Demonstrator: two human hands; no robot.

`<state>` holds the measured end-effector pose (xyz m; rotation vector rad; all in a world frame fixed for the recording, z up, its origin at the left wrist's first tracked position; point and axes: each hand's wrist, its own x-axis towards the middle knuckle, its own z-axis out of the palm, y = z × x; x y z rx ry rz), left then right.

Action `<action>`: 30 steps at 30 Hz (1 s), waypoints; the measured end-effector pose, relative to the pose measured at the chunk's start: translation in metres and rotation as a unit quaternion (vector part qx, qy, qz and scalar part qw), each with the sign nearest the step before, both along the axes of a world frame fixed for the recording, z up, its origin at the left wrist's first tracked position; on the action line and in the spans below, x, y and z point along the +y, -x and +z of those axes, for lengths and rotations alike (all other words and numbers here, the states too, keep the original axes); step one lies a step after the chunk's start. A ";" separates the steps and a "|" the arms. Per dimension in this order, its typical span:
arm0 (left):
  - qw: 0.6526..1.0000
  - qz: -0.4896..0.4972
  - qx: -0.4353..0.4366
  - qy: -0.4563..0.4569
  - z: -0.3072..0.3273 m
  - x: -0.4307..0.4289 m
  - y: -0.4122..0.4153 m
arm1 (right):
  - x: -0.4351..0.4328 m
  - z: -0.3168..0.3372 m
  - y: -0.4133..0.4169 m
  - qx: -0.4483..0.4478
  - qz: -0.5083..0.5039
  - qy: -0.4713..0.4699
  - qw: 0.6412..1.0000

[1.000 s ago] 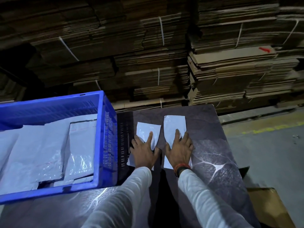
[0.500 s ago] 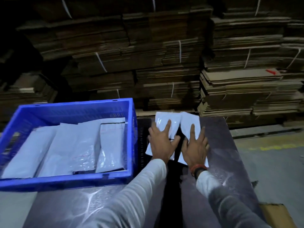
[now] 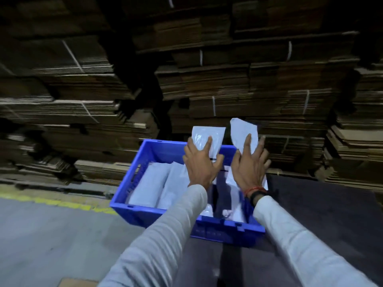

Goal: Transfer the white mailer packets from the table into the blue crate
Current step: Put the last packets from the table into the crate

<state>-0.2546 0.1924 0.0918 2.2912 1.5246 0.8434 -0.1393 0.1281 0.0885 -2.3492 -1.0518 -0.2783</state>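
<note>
Each hand gripped one flat white plastic mailer packet: the left hand (image 3: 202, 162) pinched the left packet (image 3: 208, 139), the right hand (image 3: 249, 164) the curled right packet (image 3: 243, 133), both raised above the open-topped blue plastic crate (image 3: 132, 183). The packets' long axes ran away from the person, over the crate's far wall. More white mailers (image 3: 149, 185) lay inside, directly below. The left hand appeared nearer the crate's centre; release likely comes next.

One head-worn camera looks forward and down from close above the blue crate (image 3: 145, 214) at frame centre, stacked cardboard (image 3: 207, 83) filling the upper half.
</note>
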 end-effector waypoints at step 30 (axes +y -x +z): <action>0.927 0.013 0.329 0.182 -0.123 0.094 0.184 | 0.100 -0.117 0.194 0.181 0.119 0.318 0.923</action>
